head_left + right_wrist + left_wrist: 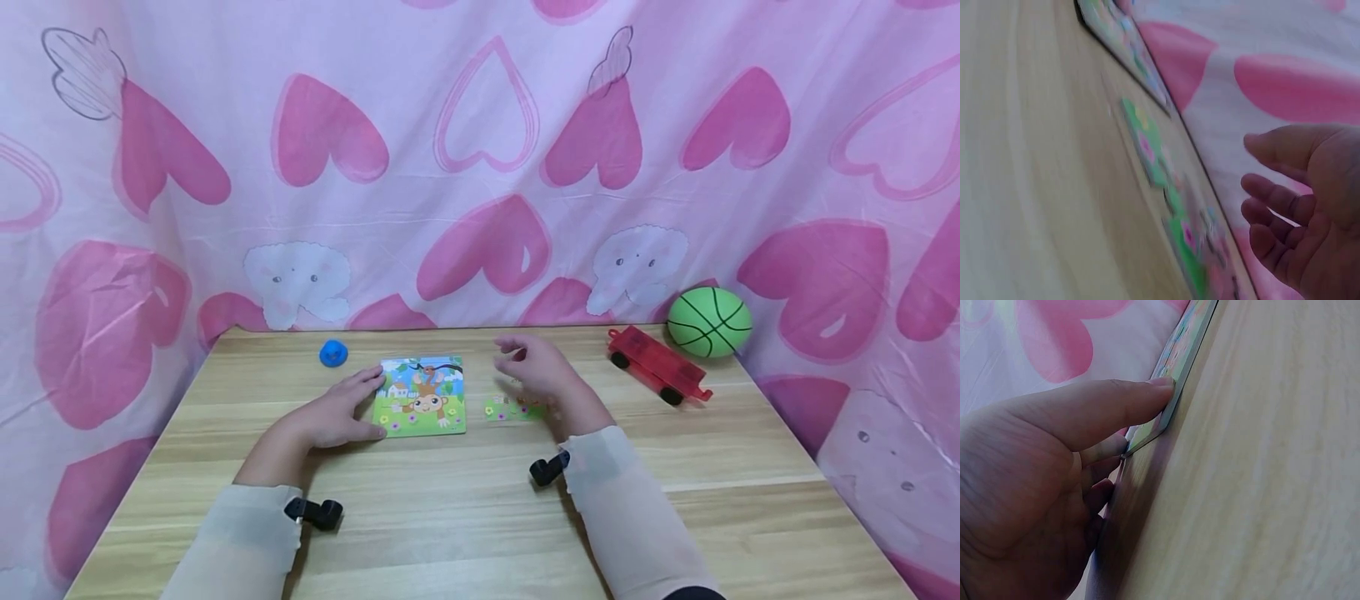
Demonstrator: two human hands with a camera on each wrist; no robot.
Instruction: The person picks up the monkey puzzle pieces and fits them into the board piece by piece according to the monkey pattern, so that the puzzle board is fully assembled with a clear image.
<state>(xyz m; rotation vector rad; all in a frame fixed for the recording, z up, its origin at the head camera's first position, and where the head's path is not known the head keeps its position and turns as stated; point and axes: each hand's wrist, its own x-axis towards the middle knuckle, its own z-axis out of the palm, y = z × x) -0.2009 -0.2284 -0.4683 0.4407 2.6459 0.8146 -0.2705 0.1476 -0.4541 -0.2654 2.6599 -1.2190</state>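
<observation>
A picture puzzle board [425,398] with a monkey, flowers and a house lies flat on the table. My left hand [341,414] rests along its left side; in the left wrist view the thumb [1141,403] touches the board near a corner. To the right of the board lie puzzle pieces [501,410] with green grass and flowers, partly hidden by my right wrist. My right hand [536,367] hovers above and behind these pieces, fingers loosely bent. In the right wrist view, nothing shows between its thumb and fingers, and the flowered pieces [1145,148] lie apart from it.
A small blue object [333,353] sits at the back left of the wooden table [435,525]. At the back right are a red toy wagon [656,362] with black wheels and a green ball [709,322]. A pink heart-patterned curtain [480,167] hangs behind the table.
</observation>
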